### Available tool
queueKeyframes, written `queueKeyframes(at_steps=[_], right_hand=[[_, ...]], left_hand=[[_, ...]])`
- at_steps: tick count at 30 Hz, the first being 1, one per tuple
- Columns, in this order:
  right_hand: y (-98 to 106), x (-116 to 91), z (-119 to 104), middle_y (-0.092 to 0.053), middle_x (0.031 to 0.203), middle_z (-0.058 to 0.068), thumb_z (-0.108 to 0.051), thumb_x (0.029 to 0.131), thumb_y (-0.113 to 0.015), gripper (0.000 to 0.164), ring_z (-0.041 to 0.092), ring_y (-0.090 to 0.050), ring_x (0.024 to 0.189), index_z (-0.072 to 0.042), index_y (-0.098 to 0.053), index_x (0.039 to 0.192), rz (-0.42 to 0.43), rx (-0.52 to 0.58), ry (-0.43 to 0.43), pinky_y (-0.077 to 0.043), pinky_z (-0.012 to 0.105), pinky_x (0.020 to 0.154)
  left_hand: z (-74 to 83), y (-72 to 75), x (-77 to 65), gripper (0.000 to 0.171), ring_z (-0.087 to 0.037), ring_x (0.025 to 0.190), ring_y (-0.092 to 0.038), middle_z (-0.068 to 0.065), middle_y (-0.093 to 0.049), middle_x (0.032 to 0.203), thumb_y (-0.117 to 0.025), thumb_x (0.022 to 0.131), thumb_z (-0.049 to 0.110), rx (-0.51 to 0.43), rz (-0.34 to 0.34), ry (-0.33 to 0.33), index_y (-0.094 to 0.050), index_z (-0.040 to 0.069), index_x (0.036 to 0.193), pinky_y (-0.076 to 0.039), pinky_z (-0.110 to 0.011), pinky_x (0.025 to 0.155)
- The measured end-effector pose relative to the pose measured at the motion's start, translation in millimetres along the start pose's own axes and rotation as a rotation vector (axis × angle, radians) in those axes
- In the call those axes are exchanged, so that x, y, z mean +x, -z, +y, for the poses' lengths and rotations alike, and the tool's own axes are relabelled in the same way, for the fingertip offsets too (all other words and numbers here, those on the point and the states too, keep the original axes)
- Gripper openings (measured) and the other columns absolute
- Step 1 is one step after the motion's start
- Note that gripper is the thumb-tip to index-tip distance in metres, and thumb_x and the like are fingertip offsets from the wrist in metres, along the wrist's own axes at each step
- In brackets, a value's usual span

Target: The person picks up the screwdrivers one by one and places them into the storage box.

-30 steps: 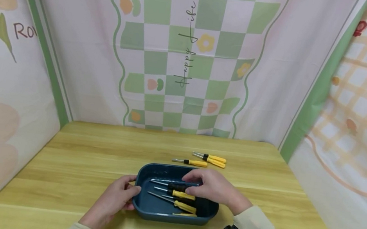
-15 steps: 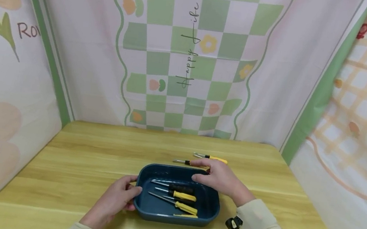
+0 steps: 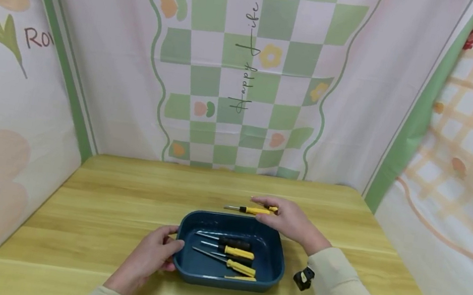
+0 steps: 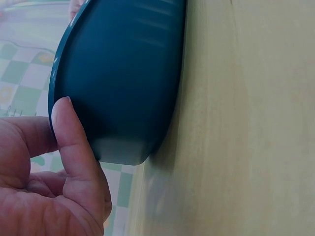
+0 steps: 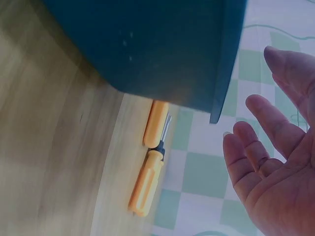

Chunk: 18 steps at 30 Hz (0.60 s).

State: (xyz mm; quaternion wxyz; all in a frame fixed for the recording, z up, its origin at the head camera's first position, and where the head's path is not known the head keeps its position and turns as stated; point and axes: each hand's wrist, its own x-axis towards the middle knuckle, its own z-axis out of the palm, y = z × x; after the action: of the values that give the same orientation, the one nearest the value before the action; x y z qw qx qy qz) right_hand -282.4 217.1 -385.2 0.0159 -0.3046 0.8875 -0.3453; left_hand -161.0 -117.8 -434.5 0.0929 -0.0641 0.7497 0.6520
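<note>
My left hand (image 3: 149,254) grips the left end of a dark blue tray (image 3: 225,284); in the left wrist view the thumb (image 4: 74,142) lies against the outer wall. Inside the tray lie several screwdrivers, among them a black-handled screwdriver (image 3: 235,243) and a yellow-handled screwdriver (image 3: 241,268). My right hand (image 3: 289,223) hovers above the far right rim with fingers spread and nothing held. Beneath its fingers, behind the tray, a yellow screwdriver (image 3: 254,211) lies on the table. Another yellow screwdriver (image 5: 146,189), farther back, is mostly hidden by that hand in the head view.
The wooden table (image 3: 129,192) extends around the tray. A printed curtain (image 3: 248,67) hangs at its far edge, with further patterned cloths at left and right. A small black device (image 3: 304,278) sits beside the right sleeve.
My right hand has moved from over the tray's inside to beyond its far rim, above the table screwdrivers. The left hand keeps its grip, and the tray's contents look unchanged.
</note>
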Motion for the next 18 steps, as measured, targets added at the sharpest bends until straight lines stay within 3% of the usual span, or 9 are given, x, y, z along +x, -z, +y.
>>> queueKeyframes(at_steps=[18], right_hand=[[6, 17, 23, -0.063, 0.145, 0.013, -0.019, 0.102, -0.067, 0.042, 0.036, -0.058, 0.134, -0.014, -0.064, 0.144, -0.011, -0.029, -0.065, -0.054, 0.057, 0.104]], left_hand=[[2.0, -1.0, -2.2, 0.051, -0.019, 0.07, -0.061, -0.013, -0.055, 0.104, -0.064, 0.102, 0.015, -0.009, 0.009, 0.003, -0.05, 0.0, 0.149, -0.058, -0.027, 0.057]])
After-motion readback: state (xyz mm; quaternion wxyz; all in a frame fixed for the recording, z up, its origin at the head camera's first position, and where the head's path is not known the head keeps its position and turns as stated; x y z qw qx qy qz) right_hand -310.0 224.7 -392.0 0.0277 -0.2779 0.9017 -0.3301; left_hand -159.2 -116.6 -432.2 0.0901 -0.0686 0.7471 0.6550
